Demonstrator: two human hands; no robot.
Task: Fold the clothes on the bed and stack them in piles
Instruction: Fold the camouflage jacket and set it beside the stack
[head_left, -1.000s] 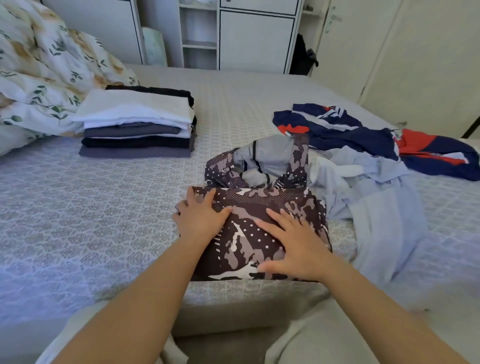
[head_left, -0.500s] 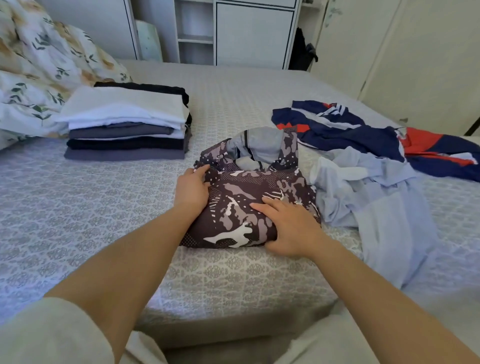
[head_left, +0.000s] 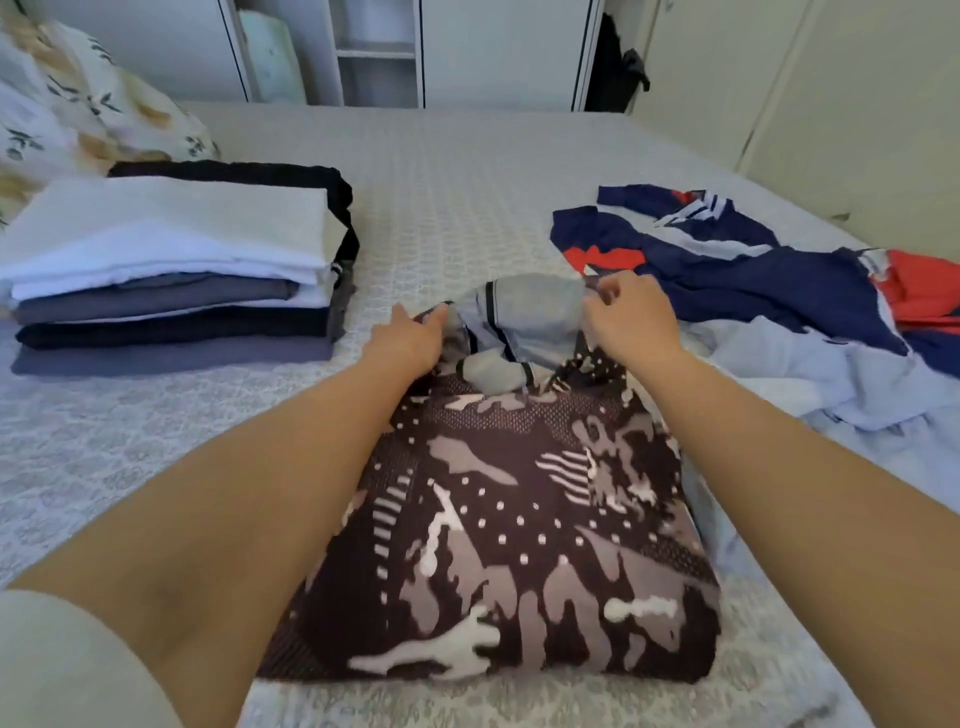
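From the head camera, which is the only view, the camouflage garment (head_left: 519, 530) lies on the bed (head_left: 467, 171) directly in front of the person, already partly folded into a block whose long axis runs away from the body toward the far side of the bed. Its far end, with a grey lining (head_left: 524, 322), is not yet folded, and both hands are there. The left hand (head_left: 410, 340) touches the left corner of this end; its grip looks narrow, with fingers reaching into the cloth, but I cannot tell if it really pinches the fabric. The right hand (head_left: 631, 317) is on the right corner, and its fingers are curled around the grey edge, so this grip is holding the garment. The two hands are about equally near to the far end, one on each side of the long axis, and the folded part lies between the forearms, toward the body. In my judgement the coming move is to bring this far end back along the long axis onto the block. I count one finished pile (head_left: 171, 275) at the left, well apart from the garment, with about five folded pieces, white on top and dark ones below. At the right there are two unfolded clothes: one light blue garment (head_left: 831, 379) just beside the camouflage one, and one navy and red garment (head_left: 753, 265) behind it. One flowered pillow (head_left: 78, 114) lies behind the pile.
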